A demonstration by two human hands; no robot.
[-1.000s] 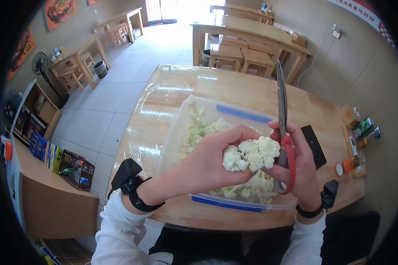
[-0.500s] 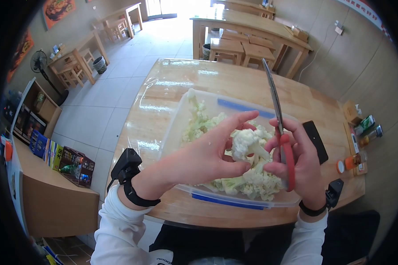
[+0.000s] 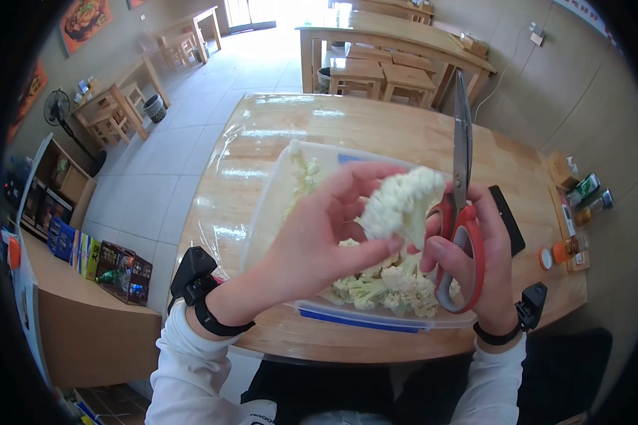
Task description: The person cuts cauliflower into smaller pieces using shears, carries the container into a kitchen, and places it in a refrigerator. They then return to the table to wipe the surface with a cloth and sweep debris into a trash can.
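Note:
My left hand (image 3: 319,241) holds a white cauliflower floret (image 3: 398,205) up above a clear plastic tub (image 3: 269,205). Thumb and fingers pinch the floret from the left, with its stem pointing down. My right hand (image 3: 482,262) grips red-handled scissors (image 3: 462,212) just right of the floret, blades together and pointing up and away. The right fingers also touch the floret's stem. Several cut cauliflower pieces (image 3: 383,287) lie in the tub beneath both hands.
The tub rests on a wooden table (image 3: 376,134) covered with clear film. A black phone (image 3: 507,219) lies right of the tub. Small bottles and jars (image 3: 581,205) stand at the table's right edge. More wooden tables and stools (image 3: 376,71) stand behind.
Both hands have risen from the tub toward the camera. The floret has been turned so that its head points up and right. The scissors have swung more upright.

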